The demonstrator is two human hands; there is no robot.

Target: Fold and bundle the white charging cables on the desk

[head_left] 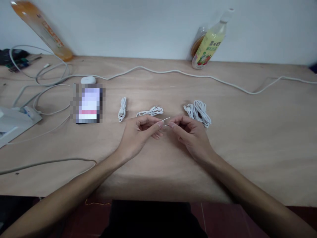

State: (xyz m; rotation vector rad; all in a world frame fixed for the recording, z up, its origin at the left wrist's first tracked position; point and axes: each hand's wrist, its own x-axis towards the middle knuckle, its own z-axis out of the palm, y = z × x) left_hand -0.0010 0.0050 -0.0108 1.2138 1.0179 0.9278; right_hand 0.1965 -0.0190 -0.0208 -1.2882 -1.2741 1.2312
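Observation:
Over the middle of a wooden table (247,138), my left hand (140,132) and my right hand (190,132) meet fingertip to fingertip. Both pinch a short thin white wire tie (166,121) between thumb and forefinger. Just beyond my left hand lies a coiled white cable (150,111). A tied white cable bundle (122,109) rests farther left. Behind my right hand sits a looser white cable bundle (199,113).
A phone (88,103) lies left of the cables, with a white earbud case (88,80) behind it. A long grey cord (173,71) crosses the table's back. A juice bottle (210,40) stands against the wall, an orange bottle (41,28) leans far left, and a white adapter with tangled cords (22,115) sits at the left edge.

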